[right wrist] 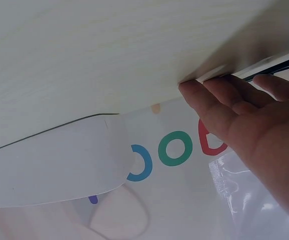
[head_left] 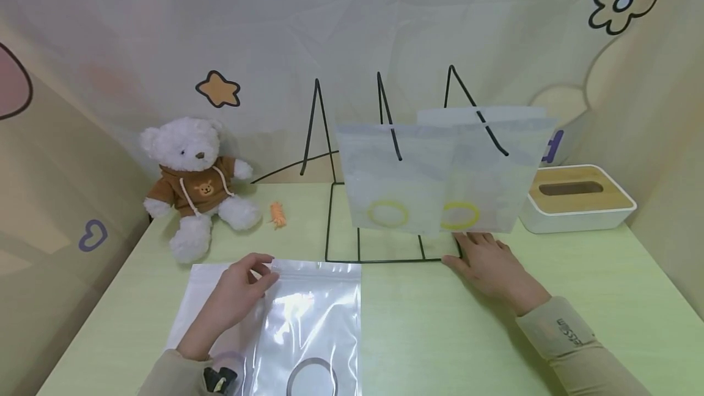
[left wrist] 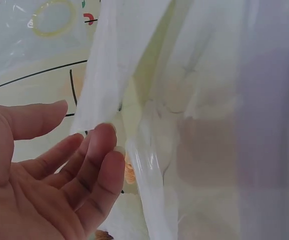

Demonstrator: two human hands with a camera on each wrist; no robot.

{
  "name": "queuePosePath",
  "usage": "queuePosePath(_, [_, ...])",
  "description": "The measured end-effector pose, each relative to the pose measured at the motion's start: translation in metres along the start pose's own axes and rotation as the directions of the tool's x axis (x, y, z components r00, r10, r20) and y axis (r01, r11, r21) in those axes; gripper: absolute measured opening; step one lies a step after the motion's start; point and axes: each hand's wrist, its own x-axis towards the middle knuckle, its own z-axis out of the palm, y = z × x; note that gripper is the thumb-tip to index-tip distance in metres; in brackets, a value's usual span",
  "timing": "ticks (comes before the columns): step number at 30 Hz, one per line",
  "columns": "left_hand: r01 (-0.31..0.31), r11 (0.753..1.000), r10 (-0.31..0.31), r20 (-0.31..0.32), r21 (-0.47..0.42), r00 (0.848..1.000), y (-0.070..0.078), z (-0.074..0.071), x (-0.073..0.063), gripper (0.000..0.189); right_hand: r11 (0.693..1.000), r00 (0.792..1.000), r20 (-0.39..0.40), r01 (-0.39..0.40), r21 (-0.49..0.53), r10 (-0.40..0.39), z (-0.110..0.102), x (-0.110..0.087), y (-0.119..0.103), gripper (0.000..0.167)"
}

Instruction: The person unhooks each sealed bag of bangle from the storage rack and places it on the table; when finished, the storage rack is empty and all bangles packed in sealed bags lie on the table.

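Head view — shiny silvery plastic zip bag [head_left: 310, 316] is lying beside loose-fingered left hand [head_left: 236, 289] — spread right hand [head_left: 486, 269] is resting at black wire rack [head_left: 390, 261].

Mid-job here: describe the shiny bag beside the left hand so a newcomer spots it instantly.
From the black wire rack, come toward the person and left to the left hand. The shiny bag is just to that hand's right. Its grey ring sets it apart from the bag on its left, faintly purple-ringed, and the yellow-ringed hanging bags.
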Motion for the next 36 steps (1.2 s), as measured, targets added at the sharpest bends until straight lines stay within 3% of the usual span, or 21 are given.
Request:
queuePosePath(9, [-0.002, 1.000, 0.002, -0.068, -0.010, 0.998, 0.005, -0.001, -0.002, 0.035, 1.000, 1.000, -0.004, 0.003, -0.007, -0.003, -0.002, 0.001, -0.001, 0.065])
queuePosePath(14, [-0.051, 0.998, 0.045, -0.159, -0.029, 0.986, 0.011, 0.002, 0.002, 0.030, 1.000, 1.000, -0.011, 0.008, -0.016, -0.008, 0.000, 0.002, 0.001, 0.064])
queuePosePath(20, [-0.136, 0.981, 0.099, -0.248, -0.140, 0.964, 0.037, 0.004, 0.011, 0.025, 1.000, 1.000, -0.020, 0.012, -0.004, -0.012, -0.002, 0.000, 0.000, 0.064])
queuePosePath(26, [-0.255, 0.932, 0.177, -0.289, -0.258, 0.941, 0.065, 0.013, 0.024, 0.028, 1.000, 1.000, -0.015, 0.004, 0.012, -0.004, -0.002, -0.002, -0.001, 0.064])
queuePosePath(30, [-0.310, 0.905, 0.223, -0.295, -0.292, 0.929, 0.084, 0.021, 0.034, 0.033, 1.000, 1.000, -0.015, -0.001, 0.012, 0.002, 0.001, -0.001, 0.000, 0.065])
queuePosePath(36, [-0.346, 0.887, 0.252, -0.307, -0.305, 0.918, 0.107, 0.028, 0.050, 0.042, 1.000, 1.000, -0.016, -0.008, 0.002, 0.008, 0.002, -0.002, 0.002, 0.066])
